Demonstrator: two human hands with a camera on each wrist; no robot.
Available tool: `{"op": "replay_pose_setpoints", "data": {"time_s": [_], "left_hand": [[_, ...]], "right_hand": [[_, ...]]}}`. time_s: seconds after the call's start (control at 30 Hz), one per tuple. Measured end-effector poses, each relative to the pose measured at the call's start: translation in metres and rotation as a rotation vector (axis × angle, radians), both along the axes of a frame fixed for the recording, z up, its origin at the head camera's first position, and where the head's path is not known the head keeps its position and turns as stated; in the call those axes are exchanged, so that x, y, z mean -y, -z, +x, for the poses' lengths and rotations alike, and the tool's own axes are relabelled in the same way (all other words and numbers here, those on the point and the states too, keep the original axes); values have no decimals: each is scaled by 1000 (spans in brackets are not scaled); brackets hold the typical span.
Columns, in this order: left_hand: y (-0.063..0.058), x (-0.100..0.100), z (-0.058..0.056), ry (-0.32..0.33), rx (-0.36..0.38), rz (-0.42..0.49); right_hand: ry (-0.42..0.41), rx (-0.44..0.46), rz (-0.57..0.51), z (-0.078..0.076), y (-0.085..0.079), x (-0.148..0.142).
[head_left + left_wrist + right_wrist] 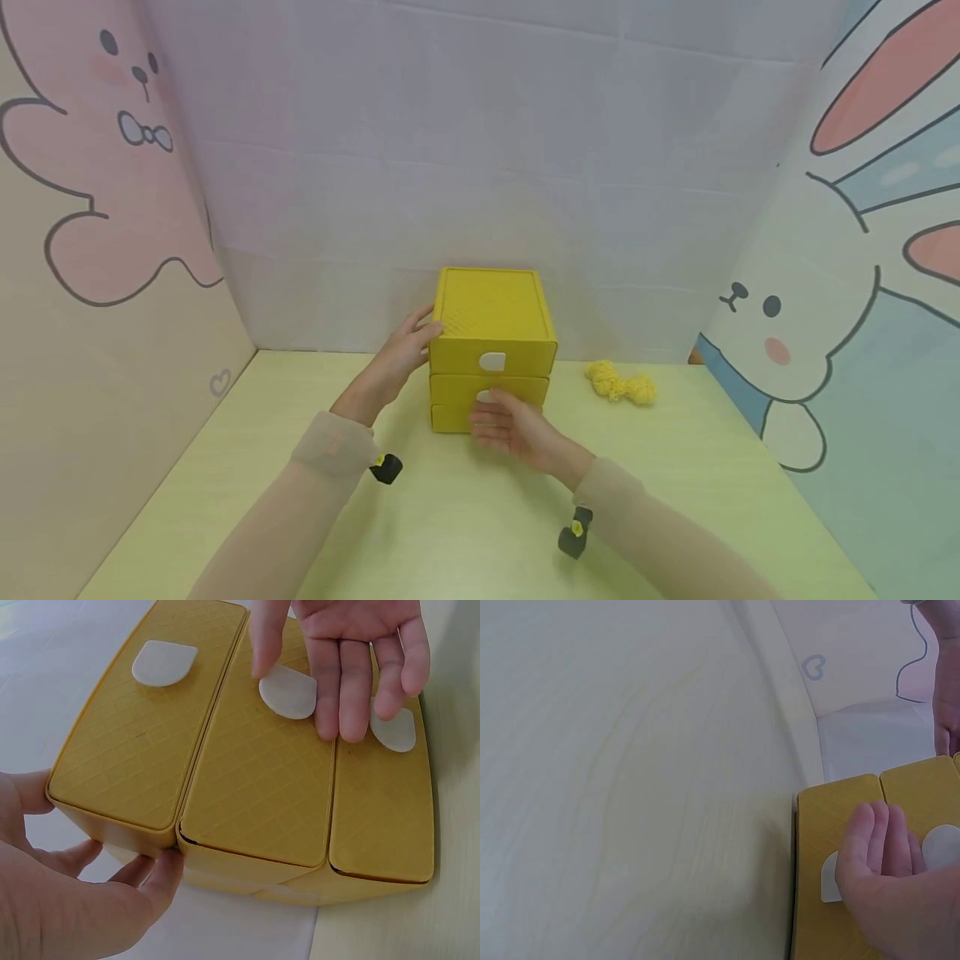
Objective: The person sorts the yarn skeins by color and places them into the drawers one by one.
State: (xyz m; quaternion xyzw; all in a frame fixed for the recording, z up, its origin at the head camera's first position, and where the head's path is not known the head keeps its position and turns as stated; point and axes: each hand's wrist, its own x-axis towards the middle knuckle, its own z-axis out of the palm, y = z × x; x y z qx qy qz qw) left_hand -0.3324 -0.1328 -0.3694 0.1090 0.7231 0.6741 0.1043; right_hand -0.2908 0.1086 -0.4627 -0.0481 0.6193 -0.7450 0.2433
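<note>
A yellow storage box with three stacked drawers (495,304) stands on the table, each drawer front bearing a white tab. All three fronts sit closed. My left hand (401,358) holds the box at its upper left, thumb over the top edge and fingertips against the side, as the left wrist view shows (75,900). At the front, my right hand (521,429) is around the middle drawer's white tab (289,692). Its thumb is at the tab's upper edge, and the fairly straight fingers reach past the lower edge, over the bottom drawer's tab (394,726).
A bundle of yellow yarn (621,383) lies on the pale table (465,517), right of the box. Behind the box hangs a white cloth wall (480,150). Side panels carry a pink cartoon animal (127,192) on the left and a rabbit (795,333) on the right.
</note>
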Motion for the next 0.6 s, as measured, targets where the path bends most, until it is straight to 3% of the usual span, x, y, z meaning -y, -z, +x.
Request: {"op": "replay_pose_setpoints", "data": {"time_s": [0.6], "left_hand": [[2,-2,-4,-1,3,-5]], "right_hand": [[29,21,24,-4,-2,2]]}}
